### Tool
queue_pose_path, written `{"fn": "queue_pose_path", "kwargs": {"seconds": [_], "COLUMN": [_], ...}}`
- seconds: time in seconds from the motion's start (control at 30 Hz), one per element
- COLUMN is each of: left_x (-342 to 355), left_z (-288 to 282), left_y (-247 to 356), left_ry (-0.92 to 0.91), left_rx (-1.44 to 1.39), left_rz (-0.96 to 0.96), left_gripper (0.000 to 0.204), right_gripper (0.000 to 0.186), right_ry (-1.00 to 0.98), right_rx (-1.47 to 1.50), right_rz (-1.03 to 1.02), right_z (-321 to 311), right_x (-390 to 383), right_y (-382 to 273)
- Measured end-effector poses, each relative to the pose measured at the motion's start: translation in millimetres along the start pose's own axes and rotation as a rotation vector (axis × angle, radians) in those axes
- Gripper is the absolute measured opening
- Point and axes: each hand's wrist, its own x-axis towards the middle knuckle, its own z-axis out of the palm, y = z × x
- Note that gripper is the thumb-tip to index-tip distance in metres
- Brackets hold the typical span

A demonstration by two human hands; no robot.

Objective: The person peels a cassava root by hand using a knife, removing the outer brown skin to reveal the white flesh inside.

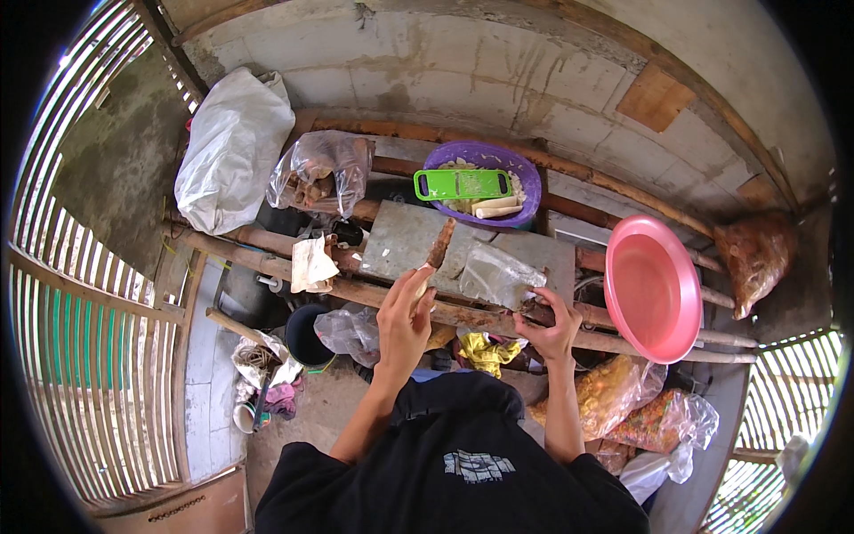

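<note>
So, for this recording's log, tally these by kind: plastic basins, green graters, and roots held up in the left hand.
Basins: 2 (purple basin, pink basin)
Green grater: 1
Brown-ended root in the left hand: 1
Total: 4

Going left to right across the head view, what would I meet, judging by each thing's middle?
White sack → clear bag with brown contents → left hand → purple basin → right hand → pink basin → brownish bag.
</note>
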Motion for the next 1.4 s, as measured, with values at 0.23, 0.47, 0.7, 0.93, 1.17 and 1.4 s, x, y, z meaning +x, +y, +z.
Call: {"fn": "queue_pose_path", "kwargs": {"seconds": [0.23,0.47,0.7,0.93,1.17,1.4], "left_x": [-4.1,-5.8,-4.1,2.1,4.8,2.2], "left_z": [-5.3,-11.1,-13.2,-21.7,-29.0,-37.1], "left_y": [-17.7,-24.1,-19.7,-13.9,-5.3,-8.0], "left_ry": [-0.154,-0.178,-0.131,-0.153,-0.179,-0.230], "left_rx": [-0.465,-0.419,-0.442,-0.299,-0.129,-0.118], "left_rz": [-0.409,-0.363,-0.365,-0.255,-0.132,-0.182], "left_gripper": [0.031,0.032,0.031,0.031,0.031,0.032], "right_gripper": [0.051,0.049,0.048,0.051,0.050,0.047], "right_ry": [-0.080,-0.202,-0.219,-0.242,-0.261,-0.256], "right_rx": [-0.074,-0.074,-0.087,-0.098,-0.069,-0.071], "right_rz": [-0.226,-0.334,-0.356,-0.323,-0.309,-0.292], "right_z": [-8.1,-6.0,-9.3,-14.4,-17.7,-14.3], "right_x": [19.4,31.0,33.6,33.8,36.6,41.7], "right_y": [-12.9,-17.2,-17.8,-20.4,-17.3,-13.3]}}
